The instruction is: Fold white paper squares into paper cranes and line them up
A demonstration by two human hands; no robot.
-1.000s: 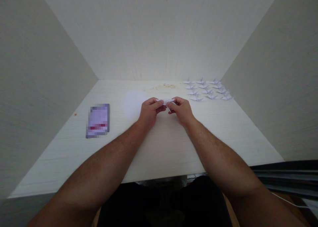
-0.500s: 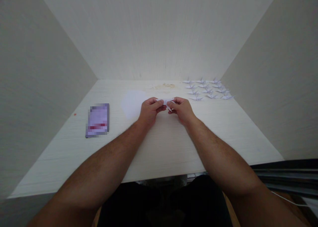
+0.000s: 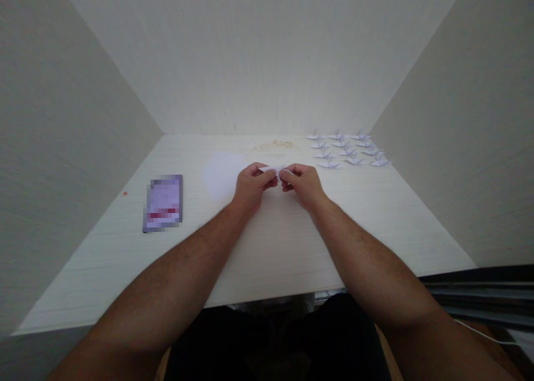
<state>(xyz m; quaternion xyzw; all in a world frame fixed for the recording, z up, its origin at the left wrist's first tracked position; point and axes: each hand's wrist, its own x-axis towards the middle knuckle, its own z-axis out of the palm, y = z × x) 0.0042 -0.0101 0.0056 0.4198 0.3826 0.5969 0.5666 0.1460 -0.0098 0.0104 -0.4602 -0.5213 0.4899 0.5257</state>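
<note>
Over the middle of the white table (image 3: 275,236), a small folded piece of white paper (image 3: 277,170) is pinched between both hands. My left hand (image 3: 252,182) grips its left part, thumb on top and fingers curled beneath. From the other side, my right hand (image 3: 302,182) pinches the right part between thumb and fingers. The two thumbs nearly meet, and they cover much of the paper, so its exact shape is hard to make out. Left of my left hand lie flat white paper sheets (image 3: 221,175).
Several folded white paper cranes (image 3: 342,153) stand in rows at the back right. A purple, blurred flat item (image 3: 164,203) lies at the left. Brownish marks (image 3: 281,144) show near the back wall (image 3: 267,64). Side walls enclose the table left and right.
My thumbs have come slightly closer together on the folded paper. A pointed flap that stuck out below my right thumb no longer shows. The view has shifted very slightly.
</note>
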